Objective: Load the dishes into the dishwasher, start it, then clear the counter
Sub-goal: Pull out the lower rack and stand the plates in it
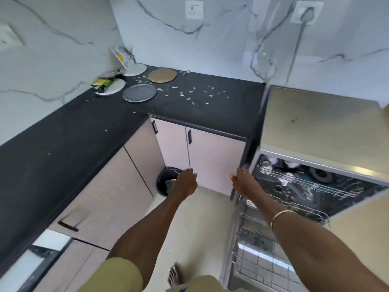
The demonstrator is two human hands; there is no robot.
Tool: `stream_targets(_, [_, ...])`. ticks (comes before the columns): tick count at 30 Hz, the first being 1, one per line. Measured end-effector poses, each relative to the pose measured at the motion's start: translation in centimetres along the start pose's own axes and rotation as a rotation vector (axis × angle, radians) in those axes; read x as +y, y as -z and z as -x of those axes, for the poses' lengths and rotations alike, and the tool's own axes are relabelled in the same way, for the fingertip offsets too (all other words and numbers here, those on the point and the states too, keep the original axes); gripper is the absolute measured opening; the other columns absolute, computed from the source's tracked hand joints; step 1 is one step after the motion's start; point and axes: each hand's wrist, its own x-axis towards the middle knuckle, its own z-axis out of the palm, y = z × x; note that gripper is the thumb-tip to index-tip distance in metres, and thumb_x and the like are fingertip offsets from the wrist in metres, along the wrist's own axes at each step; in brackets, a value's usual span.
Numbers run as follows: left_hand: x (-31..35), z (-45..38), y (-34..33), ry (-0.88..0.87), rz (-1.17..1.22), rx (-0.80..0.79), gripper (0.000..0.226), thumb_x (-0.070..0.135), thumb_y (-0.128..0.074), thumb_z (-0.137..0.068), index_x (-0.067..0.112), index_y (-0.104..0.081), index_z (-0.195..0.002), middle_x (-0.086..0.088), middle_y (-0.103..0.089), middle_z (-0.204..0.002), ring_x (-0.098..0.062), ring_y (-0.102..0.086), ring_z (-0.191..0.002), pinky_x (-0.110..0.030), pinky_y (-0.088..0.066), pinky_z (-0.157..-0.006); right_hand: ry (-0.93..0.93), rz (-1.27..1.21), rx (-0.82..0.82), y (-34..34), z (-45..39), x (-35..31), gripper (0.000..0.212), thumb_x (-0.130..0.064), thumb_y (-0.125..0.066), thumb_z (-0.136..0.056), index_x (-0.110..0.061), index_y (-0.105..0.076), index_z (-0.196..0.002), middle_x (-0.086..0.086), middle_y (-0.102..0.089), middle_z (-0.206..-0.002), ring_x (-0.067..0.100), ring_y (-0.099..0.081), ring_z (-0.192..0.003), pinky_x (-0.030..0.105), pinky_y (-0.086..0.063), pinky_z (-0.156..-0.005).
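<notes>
Both your hands hang loose, left hand [185,182] and right hand [244,182] holding nothing at mid-frame, while four round plates [139,92] sit upper left on the black counter [63,144] and the dishwasher [315,182] gapes at right.

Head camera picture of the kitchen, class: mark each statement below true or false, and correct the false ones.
1. The dishwasher is open, with a wire rack pulled out. True.
2. The left hand is holding a plate. False: its fingers are relaxed and it holds nothing.
3. Four round plates sit near the corner of the black counter. True: the white plate, tan plate, grey plate and a white plate with wrappers.
4. The counter has been wiped clean. False: white scraps are scattered over it.
5. The bin stands on the counter. False: it is on the floor, by the cabinets.
</notes>
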Motion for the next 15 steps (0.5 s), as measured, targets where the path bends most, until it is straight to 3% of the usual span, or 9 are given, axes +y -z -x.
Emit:
stream_targets(4, [-6.8, -2.5, 5.2, 0.076, 0.044, 0.062, 0.04, 0.02, -0.033, -0.106, -0.002, -0.05, -0.134, -0.023, -0.051, -0.138, -0.035, -0.049, -0.128, -0.041, -0.038, -0.106, -0.002, -0.037, 0.031, -0.2, -3.5, -7.5, 0.052, -0.033, -0.032, -0.104, 0.002, -0.034, -0.142, 0.022, -0.04, -0.146, 0.039, -0.039, -0.133, 0.046, -0.036, -0.107])
stream_targets(8, [-12.8, -5.0, 8.7, 0.161, 0.096, 0.133, 0.039, 0.029, -0.031, -0.105, 0.002, -0.059, -0.109, -0.021, -0.063, -0.113, -0.038, -0.059, -0.107, -0.043, -0.048, -0.09, 0.004, -0.079, 0.052, 0.1, -5.7, -13.5, 0.054, -0.033, -0.031, -0.105, 0.0, -0.028, -0.147, 0.019, -0.034, -0.152, 0.038, -0.036, -0.136, 0.046, -0.034, -0.11])
stream_targets(12, [-15.0, -6.5, 11.8, 0.184, 0.102, 0.161, 0.042, 0.028, -0.032, -0.105, 0.001, -0.054, -0.129, -0.02, -0.057, -0.129, -0.036, -0.054, -0.119, -0.044, -0.043, -0.099, 0.05, -0.023, 0.059, -0.5, -8.9, -16.9, 0.051, -0.033, -0.032, -0.104, 0.001, -0.034, -0.142, 0.02, -0.04, -0.147, 0.038, -0.039, -0.132, 0.048, -0.038, -0.106])
stream_targets(15, [-16.1, -8.0, 13.3, 0.175, 0.112, 0.185, 0.04, 0.025, -0.035, -0.105, 0.001, -0.051, -0.132, -0.02, -0.055, -0.133, -0.035, -0.053, -0.121, -0.043, -0.042, -0.1, 0.07, -0.027, 0.056, -0.3, -11.5, -19.2, 0.052, -0.033, -0.033, -0.104, 0.0, -0.033, -0.144, 0.019, -0.039, -0.149, 0.037, -0.038, -0.134, 0.048, -0.038, -0.108])
